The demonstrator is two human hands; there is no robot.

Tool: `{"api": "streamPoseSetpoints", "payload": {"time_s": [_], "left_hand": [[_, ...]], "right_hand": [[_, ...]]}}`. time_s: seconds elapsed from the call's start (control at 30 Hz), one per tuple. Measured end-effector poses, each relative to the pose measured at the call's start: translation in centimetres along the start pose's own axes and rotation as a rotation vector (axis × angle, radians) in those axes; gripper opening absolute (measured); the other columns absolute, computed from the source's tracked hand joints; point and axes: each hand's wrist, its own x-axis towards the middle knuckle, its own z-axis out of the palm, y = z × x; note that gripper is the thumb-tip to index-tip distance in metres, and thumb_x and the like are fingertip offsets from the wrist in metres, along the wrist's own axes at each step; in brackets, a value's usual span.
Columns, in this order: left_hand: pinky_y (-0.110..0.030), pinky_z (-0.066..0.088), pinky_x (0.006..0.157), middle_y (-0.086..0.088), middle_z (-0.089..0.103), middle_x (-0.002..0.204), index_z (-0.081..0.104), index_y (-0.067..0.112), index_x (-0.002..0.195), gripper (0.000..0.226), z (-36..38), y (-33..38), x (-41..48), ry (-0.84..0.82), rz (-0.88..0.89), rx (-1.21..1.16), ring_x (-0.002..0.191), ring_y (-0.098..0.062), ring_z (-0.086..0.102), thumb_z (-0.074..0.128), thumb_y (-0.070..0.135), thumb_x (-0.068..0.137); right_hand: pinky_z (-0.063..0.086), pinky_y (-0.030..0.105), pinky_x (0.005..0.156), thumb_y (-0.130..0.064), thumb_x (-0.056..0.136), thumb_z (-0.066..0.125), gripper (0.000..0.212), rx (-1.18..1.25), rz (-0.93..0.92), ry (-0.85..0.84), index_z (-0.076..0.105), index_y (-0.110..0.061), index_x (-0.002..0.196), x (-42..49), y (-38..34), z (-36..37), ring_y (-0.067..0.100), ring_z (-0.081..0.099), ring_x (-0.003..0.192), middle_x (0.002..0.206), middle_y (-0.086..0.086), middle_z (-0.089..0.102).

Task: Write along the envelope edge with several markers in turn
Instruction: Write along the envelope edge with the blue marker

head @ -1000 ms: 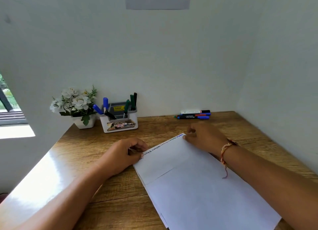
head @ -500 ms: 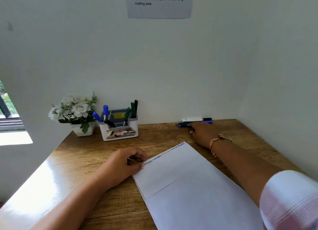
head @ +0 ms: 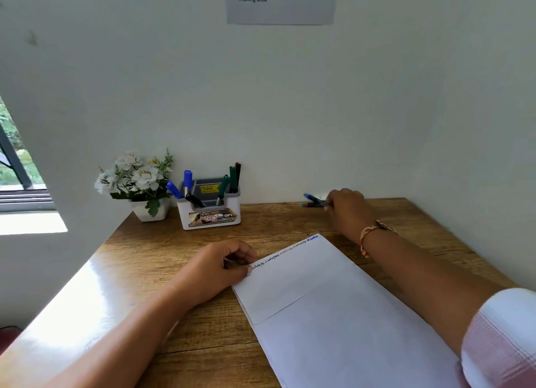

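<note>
A large white envelope lies slanted on the wooden desk, with a line of small handwriting in several colours along its far edge. My left hand rests curled on the envelope's near-left corner and pins it down. My right hand is stretched to the back of the desk, its fingers closed on a blue marker whose end tilts up a little. Another marker with a green end lies flat just below it by the wall.
A white pen holder with blue, green and black markers stands at the back centre-left. A pot of white flowers sits to its left. A printed notice hangs on the wall. Walls close the desk at the back and right.
My right hand left the envelope's far corner, reached back to the markers by the wall and closed on the blue one. My left hand stayed on the envelope corner.
</note>
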Motion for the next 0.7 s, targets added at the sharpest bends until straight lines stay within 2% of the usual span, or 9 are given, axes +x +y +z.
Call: {"api": "streamPoseSetpoints", "payload": {"time_s": [0.07,0.13,0.2,0.27,0.33,0.4,0.57,0.7], "left_hand": [[-0.011,0.051,0.083,0.034,0.067,0.103,0.069,0.042,0.105,0.029,-0.3,0.1,0.0,-0.027,-0.008,-0.033,0.098,0.01,0.063,0.079,0.025,0.084],[-0.018,0.053,0.088,0.03,0.068,0.106,0.069,0.042,0.109,0.037,-0.8,0.1,0.0,-0.094,-0.03,-0.074,0.101,0.007,0.063,0.085,0.032,0.077],[-0.02,0.053,0.09,0.028,0.069,0.109,0.068,0.044,0.111,0.05,-1.2,0.3,-0.1,-0.16,-0.055,-0.107,0.104,0.005,0.063,0.091,0.039,0.067],[-0.02,0.053,0.09,0.028,0.068,0.11,0.066,0.045,0.112,0.057,-1.1,0.5,-0.3,-0.194,-0.059,-0.095,0.104,0.005,0.063,0.093,0.041,0.062],[-0.018,0.053,0.09,0.031,0.067,0.108,0.065,0.047,0.112,0.057,-0.8,0.8,-0.4,-0.182,-0.046,-0.053,0.103,0.008,0.062,0.092,0.043,0.062],[-0.015,0.053,0.088,0.031,0.067,0.105,0.065,0.049,0.109,0.054,-0.5,1.1,-0.5,-0.148,-0.033,-0.042,0.101,0.01,0.061,0.092,0.045,0.063],[-0.01,0.052,0.083,0.032,0.066,0.103,0.059,0.057,0.101,0.048,0.6,1.8,-0.7,-0.087,-0.019,-0.015,0.1,0.015,0.058,0.089,0.049,0.065],[-0.004,0.049,0.076,0.032,0.064,0.103,0.055,0.058,0.105,0.048,1.2,2.0,-0.6,-0.053,-0.009,0.043,0.099,0.02,0.054,0.084,0.056,0.067]], "right_hand": [[0.049,0.033,0.075,-0.028,0.1,0.061,0.018,0.238,0.035,0.103,0.064,-0.013,0.11,-1.1,-1.8,-2.1,0.025,0.062,0.095,0.102,0.006,0.065],[0.045,0.028,0.067,-0.032,0.1,0.06,0.015,0.569,0.102,0.126,0.059,-0.017,0.103,-3.1,-4.2,-4.3,0.018,0.062,0.081,0.09,-0.004,0.064],[0.049,0.027,0.062,-0.034,0.1,0.06,0.017,0.951,0.194,0.027,0.057,-0.018,0.096,-6.0,-6.7,-5.3,0.014,0.065,0.07,0.079,-0.005,0.067],[0.052,0.027,0.056,-0.031,0.1,0.059,0.017,1.202,0.282,-0.122,0.059,-0.014,0.096,-9.1,-8.5,-4.9,0.01,0.066,0.062,0.075,0.001,0.07],[0.052,0.021,0.053,-0.029,0.1,0.059,0.015,1.299,0.342,-0.207,0.061,-0.014,0.1,-11.5,-9.3,-3.8,0.003,0.069,0.061,0.081,0.001,0.072],[0.053,0.018,0.053,-0.027,0.101,0.058,0.012,1.317,0.372,-0.216,0.06,-0.015,0.104,-12.8,-9.3,-2.8,0.001,0.071,0.062,0.085,0.0,0.072],[0.056,0.021,0.06,-0.026,0.101,0.059,0.01,1.266,0.268,-0.195,0.061,-0.016,0.102,-12.8,-7.9,-2.4,0.005,0.072,0.067,0.084,0.002,0.073],[0.058,0.024,0.062,-0.024,0.101,0.06,0.011,1.295,0.27,-0.226,0.061,-0.013,0.102,-12.2,-7.4,-2.6,0.011,0.075,0.072,0.087,0.006,0.075]]}}
